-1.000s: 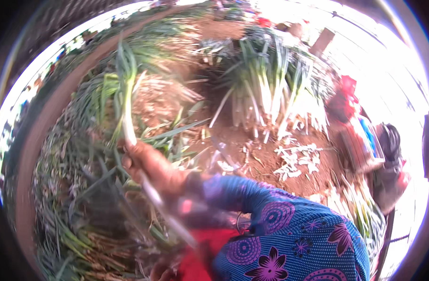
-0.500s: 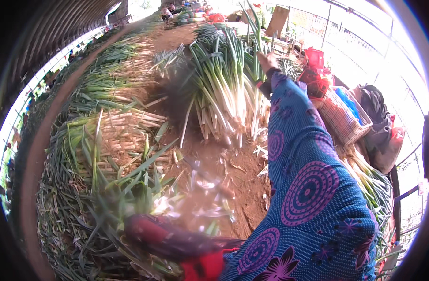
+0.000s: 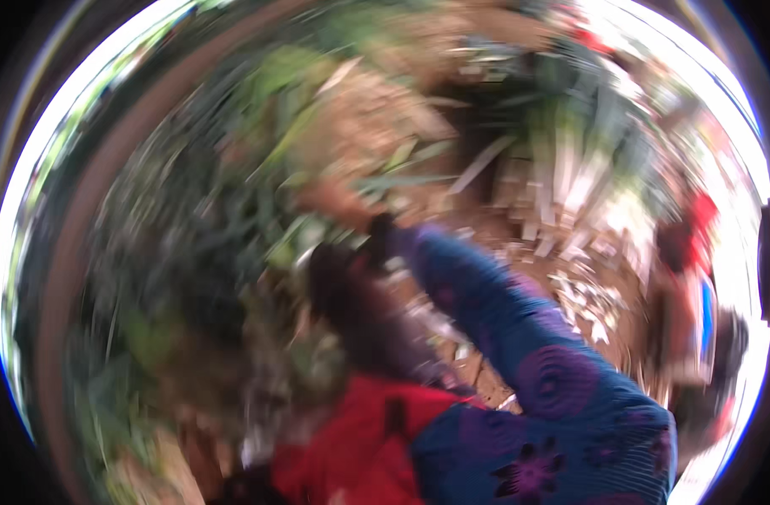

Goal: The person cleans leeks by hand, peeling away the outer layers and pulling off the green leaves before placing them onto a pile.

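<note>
Strong motion blur smears this moment. My right hand (image 3: 334,200), at the end of a blue patterned sleeve (image 3: 477,295), reaches to the left over a heap of long green onions (image 3: 360,126). Its fingers are too smeared to show a grip. Close beside it is the dark end of my left arm, with my left hand (image 3: 324,268) a dark blur near leafy onion greens; red cloth (image 3: 360,438) covers the arm farther back. Whether that hand holds anything is not visible. A bunch of green onions (image 3: 570,160) with white stalks stands beyond, to the right.
Pale onion scraps (image 3: 589,303) litter the brown soil (image 3: 490,385) at right. A basket (image 3: 686,324) with something blue in it stands at the far right, under a red bag (image 3: 700,223). Dark green leaves (image 3: 175,219) spread across the left side.
The view has swung left and down. My right hand has left the upright onions at the back and come nearer, to the left heap. My left arm now points farther forward.
</note>
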`<act>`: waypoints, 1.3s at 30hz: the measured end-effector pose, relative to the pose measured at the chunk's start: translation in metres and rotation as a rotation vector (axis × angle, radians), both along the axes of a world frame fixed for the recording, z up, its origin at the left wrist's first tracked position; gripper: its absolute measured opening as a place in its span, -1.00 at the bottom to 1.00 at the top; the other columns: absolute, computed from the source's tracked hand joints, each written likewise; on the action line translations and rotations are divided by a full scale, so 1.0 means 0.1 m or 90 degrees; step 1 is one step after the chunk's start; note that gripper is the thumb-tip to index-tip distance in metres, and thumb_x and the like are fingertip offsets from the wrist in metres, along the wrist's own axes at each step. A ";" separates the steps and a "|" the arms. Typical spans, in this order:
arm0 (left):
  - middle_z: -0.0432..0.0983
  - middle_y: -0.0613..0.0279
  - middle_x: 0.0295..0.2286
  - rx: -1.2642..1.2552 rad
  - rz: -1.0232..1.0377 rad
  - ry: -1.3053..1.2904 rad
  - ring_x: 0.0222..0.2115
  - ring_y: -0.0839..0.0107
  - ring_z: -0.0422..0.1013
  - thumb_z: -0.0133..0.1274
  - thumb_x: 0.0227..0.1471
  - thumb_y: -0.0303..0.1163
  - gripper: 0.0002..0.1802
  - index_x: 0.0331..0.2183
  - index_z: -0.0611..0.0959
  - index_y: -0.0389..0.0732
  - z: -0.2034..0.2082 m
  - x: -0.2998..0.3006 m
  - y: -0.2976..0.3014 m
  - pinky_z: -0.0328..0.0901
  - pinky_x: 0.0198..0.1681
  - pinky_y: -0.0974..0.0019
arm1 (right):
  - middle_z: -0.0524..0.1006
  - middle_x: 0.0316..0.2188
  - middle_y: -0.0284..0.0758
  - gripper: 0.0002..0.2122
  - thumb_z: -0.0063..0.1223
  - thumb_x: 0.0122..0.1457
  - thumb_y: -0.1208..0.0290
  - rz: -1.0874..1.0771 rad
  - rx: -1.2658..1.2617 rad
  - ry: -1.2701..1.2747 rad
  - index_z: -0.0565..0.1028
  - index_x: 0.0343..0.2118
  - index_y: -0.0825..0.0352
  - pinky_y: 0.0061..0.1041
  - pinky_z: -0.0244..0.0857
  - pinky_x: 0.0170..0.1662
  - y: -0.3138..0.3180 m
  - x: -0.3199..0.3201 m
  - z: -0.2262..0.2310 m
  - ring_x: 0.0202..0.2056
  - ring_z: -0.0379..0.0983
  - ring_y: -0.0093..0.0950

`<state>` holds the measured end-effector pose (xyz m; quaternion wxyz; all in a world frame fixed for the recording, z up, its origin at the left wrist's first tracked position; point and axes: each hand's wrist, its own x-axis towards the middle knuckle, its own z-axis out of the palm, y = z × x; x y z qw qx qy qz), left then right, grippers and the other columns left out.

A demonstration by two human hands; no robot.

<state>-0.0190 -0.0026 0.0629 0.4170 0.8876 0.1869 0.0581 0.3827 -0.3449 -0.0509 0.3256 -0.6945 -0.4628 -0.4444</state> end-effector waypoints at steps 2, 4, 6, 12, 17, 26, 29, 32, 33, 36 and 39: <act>0.38 0.24 -0.45 0.171 0.003 -0.009 -0.40 0.44 0.38 -0.16 0.19 -0.39 -0.75 -0.16 0.49 -0.31 0.00 -0.20 0.38 0.31 -0.36 0.36 | 0.58 -0.41 -0.43 -0.83 -0.04 0.15 0.36 -0.064 -0.468 0.337 0.56 -0.23 0.10 -0.44 0.44 -0.40 0.38 -0.10 0.99 -0.35 0.55 -0.52; 0.40 0.22 -0.36 -0.070 0.145 -0.066 -0.30 0.40 0.38 -0.14 0.18 -0.38 -0.75 -0.17 0.50 -0.31 -0.01 -0.80 1.10 0.33 -0.31 0.36 | 0.58 -0.36 -0.44 -0.83 -0.01 0.19 0.31 0.370 -0.051 0.941 0.54 -0.21 0.18 -0.42 0.43 -0.37 1.34 -0.34 0.86 -0.36 0.53 -0.57; 0.43 0.29 -0.51 -0.358 0.417 -0.137 -0.43 0.43 0.46 -0.01 0.17 -0.20 -0.73 -0.40 0.54 -0.21 0.13 -0.57 1.03 0.36 -0.34 0.39 | 0.58 -0.32 -0.29 -0.73 0.05 0.17 0.23 0.319 -0.010 1.095 0.52 -0.18 0.31 -0.39 0.43 -0.24 1.71 -0.78 1.11 -0.29 0.54 -0.43; 0.50 0.36 -0.36 -0.459 0.446 -0.323 -0.35 0.51 0.48 0.08 0.09 -0.36 -0.78 -0.19 0.54 -0.16 -0.44 -0.53 1.32 0.31 -0.41 0.49 | 0.56 -0.28 -0.29 -0.68 0.04 0.17 0.18 0.343 -0.135 1.280 0.46 -0.15 0.32 -0.37 0.41 -0.22 2.75 -1.47 0.11 -0.28 0.54 -0.38; 0.48 0.33 -0.36 -0.528 0.587 -0.349 -0.36 0.50 0.46 0.07 0.10 -0.37 -0.77 -0.18 0.52 -0.19 -0.53 -0.33 1.25 0.31 -0.39 0.49 | 0.56 -0.30 -0.30 -0.73 0.02 0.16 0.23 0.319 -0.153 1.391 0.47 -0.17 0.29 -0.39 0.39 -0.26 3.41 -1.82 -0.75 -0.33 0.52 -0.41; 0.48 0.29 -0.39 -0.507 0.588 -0.292 -0.40 0.51 0.45 -0.03 0.14 -0.42 -0.82 -0.21 0.52 -0.25 -0.17 -0.22 1.14 0.32 -0.36 0.45 | 0.48 -0.19 -0.41 -0.75 -0.04 0.14 0.35 0.199 -0.128 1.469 0.47 -0.12 0.25 -0.42 0.31 -0.15 4.46 -1.92 -2.19 -0.22 0.42 -0.50; 0.48 0.28 -0.38 -0.573 0.543 -0.266 -0.40 0.51 0.45 -0.03 0.14 -0.43 -0.83 -0.21 0.52 -0.26 -0.14 -0.19 1.16 0.32 -0.34 0.44 | 0.50 -0.17 -0.29 -0.61 -0.03 0.11 0.35 0.153 -0.193 1.204 0.42 0.01 0.36 -0.48 0.29 -0.12 4.68 -1.83 -2.65 -0.20 0.43 -0.43; 0.49 0.27 -0.40 -0.590 0.568 -0.238 -0.40 0.50 0.46 -0.01 0.14 -0.43 -0.84 -0.22 0.52 -0.25 -0.16 -0.16 1.16 0.33 -0.32 0.42 | 0.49 -0.04 -0.08 -0.50 0.00 0.08 0.14 0.082 -0.311 1.104 0.43 0.02 0.38 -0.39 0.22 0.05 4.83 -1.86 -2.78 0.00 0.40 -0.20; 0.49 0.27 -0.40 -0.590 0.561 -0.242 -0.40 0.50 0.46 -0.01 0.14 -0.43 -0.84 -0.22 0.52 -0.25 -0.17 -0.14 1.17 0.33 -0.32 0.42 | 0.51 -0.08 -0.10 -0.45 0.01 0.05 0.07 0.078 -0.313 1.099 0.42 0.03 0.37 -0.39 0.22 0.05 4.86 -1.80 -2.83 -0.01 0.41 -0.21; 0.49 0.28 -0.41 -0.612 0.523 -0.217 -0.39 0.49 0.46 0.00 0.14 -0.44 -0.85 -0.22 0.52 -0.25 -0.19 -0.05 1.19 0.34 -0.32 0.41 | 0.49 -0.03 -0.20 -0.42 0.03 0.05 0.01 0.262 -0.537 1.127 0.40 0.07 0.32 -0.42 0.18 0.09 4.93 -1.48 -2.78 -0.02 0.40 -0.23; 0.48 0.30 -0.42 -0.688 0.563 -0.201 -0.41 0.49 0.46 -0.01 0.14 -0.47 -0.86 -0.23 0.52 -0.25 -0.11 -0.15 1.22 0.34 -0.31 0.41 | 0.44 0.03 -0.33 -0.41 0.08 0.04 -0.03 0.274 -0.135 1.709 0.40 0.07 0.26 -0.39 0.15 0.09 5.22 -1.95 -2.25 -0.05 0.39 -0.32</act>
